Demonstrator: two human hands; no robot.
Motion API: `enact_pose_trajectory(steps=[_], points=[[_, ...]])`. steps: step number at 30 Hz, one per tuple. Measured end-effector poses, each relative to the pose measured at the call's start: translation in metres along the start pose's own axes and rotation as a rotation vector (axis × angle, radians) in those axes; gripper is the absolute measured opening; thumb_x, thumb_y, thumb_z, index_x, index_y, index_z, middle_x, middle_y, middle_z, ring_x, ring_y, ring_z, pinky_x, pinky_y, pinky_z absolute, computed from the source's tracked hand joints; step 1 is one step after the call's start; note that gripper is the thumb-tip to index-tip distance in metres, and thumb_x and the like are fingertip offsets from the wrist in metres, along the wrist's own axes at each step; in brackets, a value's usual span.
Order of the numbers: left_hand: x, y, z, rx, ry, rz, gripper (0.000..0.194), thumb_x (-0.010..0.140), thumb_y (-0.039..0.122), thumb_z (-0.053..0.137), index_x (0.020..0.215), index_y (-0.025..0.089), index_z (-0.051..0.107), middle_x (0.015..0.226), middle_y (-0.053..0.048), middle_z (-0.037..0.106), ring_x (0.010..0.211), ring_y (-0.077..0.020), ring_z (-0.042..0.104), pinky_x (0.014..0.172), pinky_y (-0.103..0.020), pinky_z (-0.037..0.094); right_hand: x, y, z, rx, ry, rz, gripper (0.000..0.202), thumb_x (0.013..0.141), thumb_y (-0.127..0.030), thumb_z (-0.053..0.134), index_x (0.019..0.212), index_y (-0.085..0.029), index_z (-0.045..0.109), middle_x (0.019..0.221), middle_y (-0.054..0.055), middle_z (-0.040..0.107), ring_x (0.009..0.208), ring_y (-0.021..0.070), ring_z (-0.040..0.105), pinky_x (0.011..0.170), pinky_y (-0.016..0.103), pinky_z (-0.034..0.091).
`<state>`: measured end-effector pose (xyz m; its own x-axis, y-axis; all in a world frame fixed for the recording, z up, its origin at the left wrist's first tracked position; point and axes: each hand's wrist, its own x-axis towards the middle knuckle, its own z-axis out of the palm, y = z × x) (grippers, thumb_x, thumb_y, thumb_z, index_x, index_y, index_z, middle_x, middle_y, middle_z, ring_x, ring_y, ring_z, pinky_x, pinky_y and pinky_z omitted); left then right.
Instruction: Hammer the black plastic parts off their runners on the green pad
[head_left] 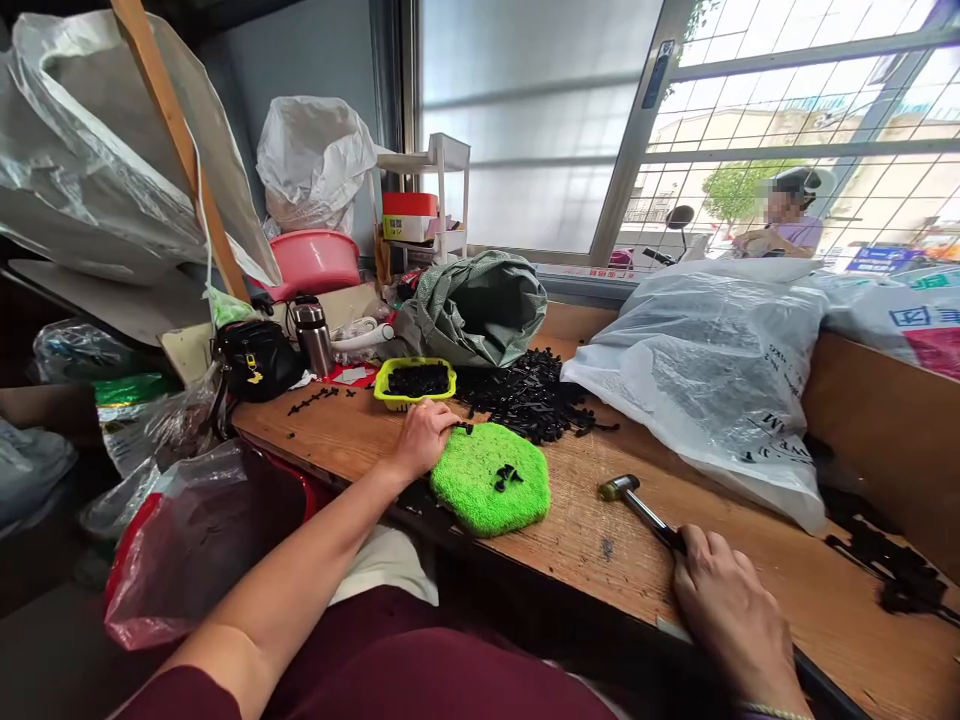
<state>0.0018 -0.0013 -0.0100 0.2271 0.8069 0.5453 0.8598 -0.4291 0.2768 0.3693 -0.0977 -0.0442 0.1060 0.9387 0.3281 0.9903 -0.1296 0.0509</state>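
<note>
My left hand (421, 440) is closed at the far left edge of a bright green fuzzy mat (487, 505), pinching a small black part (466, 428). A few more little black parts (506, 478) lie in the middle of the mat. My right hand (726, 600) wraps round the dark handle of a small hammer (652, 515), which lies along the wooden table with its yellowish head pointing left. Behind my left hand stands a yellow-green basket (380, 385) filled with black parts. A large heap of black parts (525, 400) spreads beside it.
A grey-green woven sack (427, 300) opens toward the heap. On the right sits a big white plastic bag (712, 340). A black pouch (259, 360) and steel thermos (312, 340) stand at left. Below the table edge is a lined red bin (135, 560). Outside the window is a person (799, 230).
</note>
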Motion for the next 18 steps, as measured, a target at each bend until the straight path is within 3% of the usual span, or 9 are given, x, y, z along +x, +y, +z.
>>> enact_pose_trajectory(steps=[2,6,10,14,16,18], points=[[-0.01,-0.005,0.002,-0.171,0.067,0.111,0.024,0.087,0.013,0.051,0.095,0.018,0.073,0.093,-0.008,0.068,0.09,-0.0192,0.06,0.084,-0.035,0.048,0.0,0.002,0.004,0.0,0.009,-0.01,0.018,0.096,-0.017,0.037,0.087,-0.018,0.053,0.086,0.007,0.059,0.082,0.0253,0.058,0.055,0.033,0.038],[-0.032,-0.012,0.008,-0.356,-0.067,0.28,0.032,0.083,0.007,0.05,0.102,0.022,0.072,0.103,-0.007,0.069,0.096,-0.0166,0.063,0.087,-0.032,0.051,0.002,0.004,0.011,0.022,0.022,-0.021,0.02,0.095,-0.015,0.035,0.086,-0.019,0.052,0.083,0.007,0.056,0.08,0.0254,0.056,0.054,0.034,0.037],[-0.034,-0.007,0.004,-0.42,-0.047,0.218,0.039,0.08,0.002,0.045,0.1,0.021,0.073,0.1,-0.006,0.071,0.095,-0.0163,0.064,0.087,-0.032,0.051,0.003,0.003,0.014,0.047,0.031,-0.02,0.022,0.095,-0.015,0.031,0.084,-0.02,0.049,0.081,0.006,0.054,0.078,0.025,0.055,0.051,0.034,0.034],[-0.013,0.023,-0.006,-0.387,0.086,0.103,0.027,0.083,0.011,0.049,0.094,0.019,0.073,0.088,-0.005,0.068,0.086,-0.0166,0.06,0.081,-0.033,0.049,0.003,0.001,0.012,0.047,0.027,-0.032,0.021,0.094,-0.016,0.031,0.079,-0.022,0.045,0.08,0.006,0.053,0.077,0.0249,0.055,0.052,0.035,0.034],[0.002,0.042,-0.005,-0.335,-0.002,0.1,0.016,0.083,0.022,0.059,0.084,0.02,0.074,0.086,-0.005,0.065,0.086,-0.0177,0.057,0.082,-0.034,0.045,0.002,0.002,0.01,0.042,0.027,-0.041,0.021,0.094,-0.019,0.03,0.079,-0.022,0.044,0.08,0.006,0.053,0.077,0.0255,0.055,0.052,0.035,0.034],[0.015,0.056,0.0,-0.265,-0.186,0.087,0.011,0.077,0.03,0.068,0.074,0.021,0.075,0.086,-0.004,0.064,0.088,-0.0191,0.056,0.085,-0.036,0.042,0.003,0.003,0.011,0.04,0.028,-0.049,0.022,0.095,-0.021,0.029,0.079,-0.022,0.044,0.079,0.007,0.053,0.075,0.0258,0.055,0.051,0.035,0.034]])
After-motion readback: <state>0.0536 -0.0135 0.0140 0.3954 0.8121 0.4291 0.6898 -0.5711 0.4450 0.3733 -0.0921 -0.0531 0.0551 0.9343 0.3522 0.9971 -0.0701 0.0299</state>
